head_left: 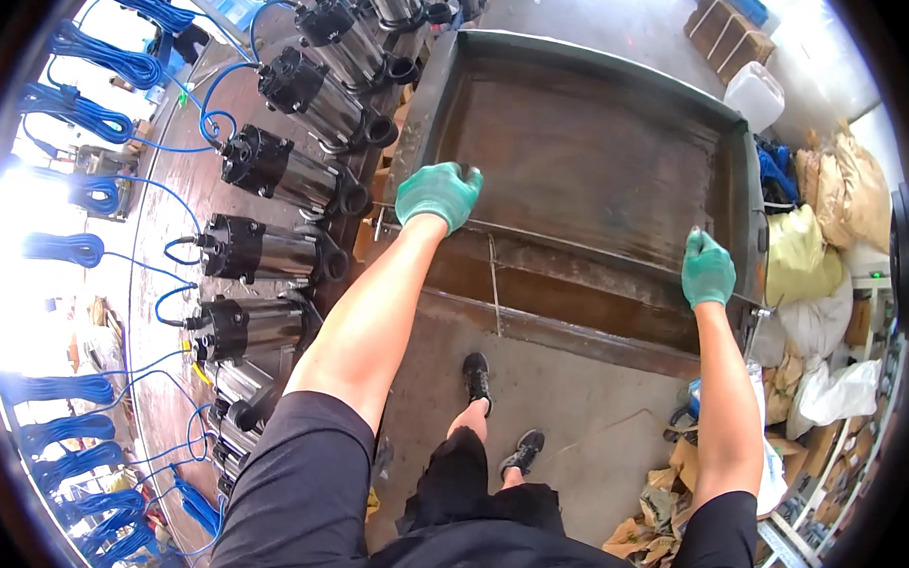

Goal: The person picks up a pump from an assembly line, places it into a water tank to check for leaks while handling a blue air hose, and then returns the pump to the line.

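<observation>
The metal tank (592, 64) lies right in front of me – a wide, shallow, rusty-brown box with its long near side toward my shoes (523, 450) on the concrete floor (569, 410). A bar (573, 246) runs across it from left to right, and a thin rod (495, 283) crosses the narrow strip on my side. My left hand (436, 196), in a green glove, is curled at the left end of the bar; my right hand (709, 267), gloved the same, makes a fist near the right end. I cannot tell whether either one grips the metal.

Close along the left side, a row of pumps (258, 249), black and shiny steel, lies on a brown table (146, 330), their black outlets pointing toward the tank and crowding that side. Blue cables (63, 250) are coiled beyond them. On the right, a white jug (756, 95) stands just beside the far corner, with a strapped brown box (728, 34) behind it. A yellow sack (804, 257) and brown sacks (862, 190) crowd the right side, and crumpled brown paper (638, 533) litters the floor near my right arm. Any lettering on the pumps or sacks is too small to read.
</observation>
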A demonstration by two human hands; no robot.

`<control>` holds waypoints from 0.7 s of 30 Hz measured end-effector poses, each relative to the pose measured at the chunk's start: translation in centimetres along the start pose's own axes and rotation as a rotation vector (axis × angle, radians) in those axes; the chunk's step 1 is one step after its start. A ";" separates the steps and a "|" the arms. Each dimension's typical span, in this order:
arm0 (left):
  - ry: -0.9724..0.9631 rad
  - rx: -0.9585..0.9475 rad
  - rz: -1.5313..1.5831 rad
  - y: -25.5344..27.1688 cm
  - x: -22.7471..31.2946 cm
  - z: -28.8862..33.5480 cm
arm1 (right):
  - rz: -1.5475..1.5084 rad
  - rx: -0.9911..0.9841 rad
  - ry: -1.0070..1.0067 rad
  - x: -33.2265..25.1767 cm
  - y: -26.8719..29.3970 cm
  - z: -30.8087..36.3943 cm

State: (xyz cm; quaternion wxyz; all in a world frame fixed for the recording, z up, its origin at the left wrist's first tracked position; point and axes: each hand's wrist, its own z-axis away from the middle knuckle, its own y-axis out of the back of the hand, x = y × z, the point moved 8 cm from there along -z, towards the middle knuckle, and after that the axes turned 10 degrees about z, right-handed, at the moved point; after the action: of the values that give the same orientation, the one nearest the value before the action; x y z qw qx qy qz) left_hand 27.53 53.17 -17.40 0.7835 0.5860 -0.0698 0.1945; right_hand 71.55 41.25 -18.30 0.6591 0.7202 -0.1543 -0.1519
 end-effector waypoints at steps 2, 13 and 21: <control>-0.006 -0.024 -0.018 -0.1 -0.3 -1.2 | -0.013 0.002 -0.012 -0.5 -0.1 -0.2; -0.013 -0.148 -0.021 -0.4 0.3 -2.1 | -0.002 -0.034 -0.045 -0.2 -0.5 -0.6; -0.004 -0.175 -0.012 -0.7 0.1 -1.2 | 0.030 -0.052 -0.013 0.5 -1.3 -0.1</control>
State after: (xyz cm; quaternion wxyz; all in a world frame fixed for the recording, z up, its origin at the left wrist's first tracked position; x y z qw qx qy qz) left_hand 27.78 54.19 -18.40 0.8327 0.5160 -0.0847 0.1820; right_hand 72.05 41.24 -19.57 0.6789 0.6993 -0.1655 -0.1505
